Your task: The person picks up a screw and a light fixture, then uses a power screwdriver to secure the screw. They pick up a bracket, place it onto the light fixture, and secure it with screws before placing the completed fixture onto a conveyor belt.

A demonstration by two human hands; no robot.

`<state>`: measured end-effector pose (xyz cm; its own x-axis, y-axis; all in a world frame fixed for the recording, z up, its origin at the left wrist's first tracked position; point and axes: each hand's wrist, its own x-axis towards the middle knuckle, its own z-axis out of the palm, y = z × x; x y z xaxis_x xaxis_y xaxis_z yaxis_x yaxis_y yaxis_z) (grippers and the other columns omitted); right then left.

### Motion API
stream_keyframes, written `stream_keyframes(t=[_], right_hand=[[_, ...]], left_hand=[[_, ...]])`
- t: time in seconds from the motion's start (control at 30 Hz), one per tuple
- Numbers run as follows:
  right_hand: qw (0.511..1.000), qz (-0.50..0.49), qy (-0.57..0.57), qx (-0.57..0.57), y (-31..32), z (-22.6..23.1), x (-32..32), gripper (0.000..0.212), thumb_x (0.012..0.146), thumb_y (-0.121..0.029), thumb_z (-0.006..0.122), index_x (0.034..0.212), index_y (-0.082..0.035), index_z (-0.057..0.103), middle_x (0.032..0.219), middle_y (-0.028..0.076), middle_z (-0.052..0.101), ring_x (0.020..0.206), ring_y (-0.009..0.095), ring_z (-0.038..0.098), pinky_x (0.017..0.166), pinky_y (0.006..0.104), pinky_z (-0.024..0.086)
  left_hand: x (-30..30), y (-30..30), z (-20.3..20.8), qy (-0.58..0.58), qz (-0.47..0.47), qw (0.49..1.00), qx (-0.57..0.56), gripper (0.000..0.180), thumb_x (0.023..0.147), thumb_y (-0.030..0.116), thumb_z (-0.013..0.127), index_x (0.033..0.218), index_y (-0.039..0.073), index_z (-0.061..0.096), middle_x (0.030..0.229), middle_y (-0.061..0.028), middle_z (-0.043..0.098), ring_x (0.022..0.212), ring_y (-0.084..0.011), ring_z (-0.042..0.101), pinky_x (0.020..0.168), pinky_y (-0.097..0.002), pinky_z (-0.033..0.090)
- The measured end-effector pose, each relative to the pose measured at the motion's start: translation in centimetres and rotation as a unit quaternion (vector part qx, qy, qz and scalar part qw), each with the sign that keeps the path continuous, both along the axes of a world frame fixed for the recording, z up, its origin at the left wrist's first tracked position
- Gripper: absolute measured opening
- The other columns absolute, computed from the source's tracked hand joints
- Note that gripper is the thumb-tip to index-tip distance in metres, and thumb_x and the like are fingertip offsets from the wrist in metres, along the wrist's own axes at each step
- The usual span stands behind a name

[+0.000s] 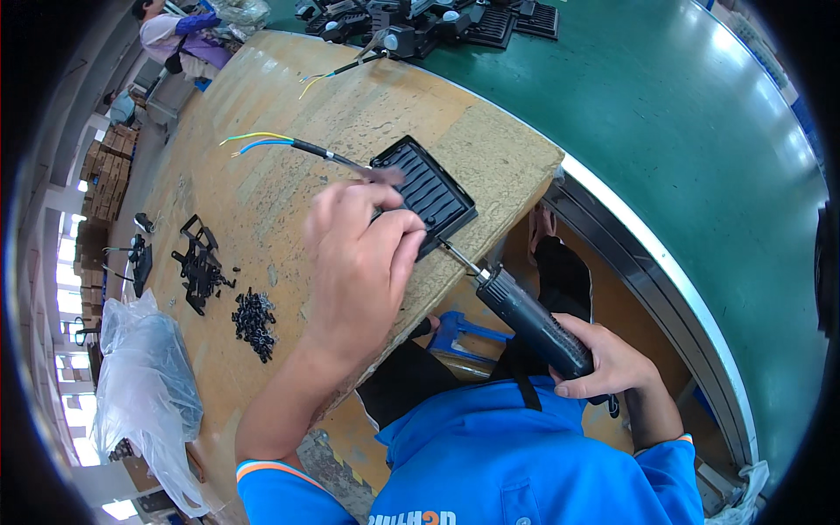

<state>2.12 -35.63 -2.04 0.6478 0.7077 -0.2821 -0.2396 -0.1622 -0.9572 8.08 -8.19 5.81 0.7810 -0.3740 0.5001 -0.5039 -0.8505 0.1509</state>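
Note:
A black ribbed lamp housing (429, 185) lies near the table's edge. From it a black cable (313, 150) runs to the left, ending in bare yellow-green and blue wires. My left hand (359, 254) is over the housing's near left side, thumb and forefinger pinched together at its near edge. Whatever sits between those fingertips is too small to make out. My right hand (604, 354) grips a black electric screwdriver (534, 319) by its rear end. Its thin bit points up and left, the tip at the housing's near edge beside my left fingertips.
Left on the table are a pile of small black screws (254, 325), several black brackets (199, 267) and a clear plastic bag (149, 376). Several black lamps (420, 31) lie on the green surface (665, 114) beyond. Below stands a blue stool (459, 337). Another person (179, 39) is at the far left.

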Motion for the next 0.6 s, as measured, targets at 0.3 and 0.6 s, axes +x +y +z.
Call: stream_keyframes(t=[0.3,0.6], right_hand=[[1.0,-0.011,-0.003,-0.016,0.5,0.5,0.1,0.077,0.065,-0.018,0.074,0.131,-0.001,0.038,0.09,0.01,0.059,0.076,0.017,0.058,0.072,0.0284,0.046],[0.999,-0.005,-0.025,0.03,0.9,-2.4,0.9,0.082,0.063,-0.017,0.075,0.133,0.0,0.037,0.092,0.006,0.058,0.077,0.014,0.056,0.075,0.0271,0.045]], left_hand=[[0.6,0.2,-0.5,0.112,0.02,0.993,-0.02,0.006,0.074,0.008,0.063,0.08,0.005,0.062,0.097,-0.0047,0.059,0.097,-0.0228,0.051,0.088,-0.0375,0.031],[1.0,0.6,-0.7,0.115,0.004,0.992,-0.06,0.005,0.073,0.007,0.064,0.075,0.003,0.062,0.093,-0.006,0.063,0.094,-0.0234,0.054,0.086,-0.038,0.036]])
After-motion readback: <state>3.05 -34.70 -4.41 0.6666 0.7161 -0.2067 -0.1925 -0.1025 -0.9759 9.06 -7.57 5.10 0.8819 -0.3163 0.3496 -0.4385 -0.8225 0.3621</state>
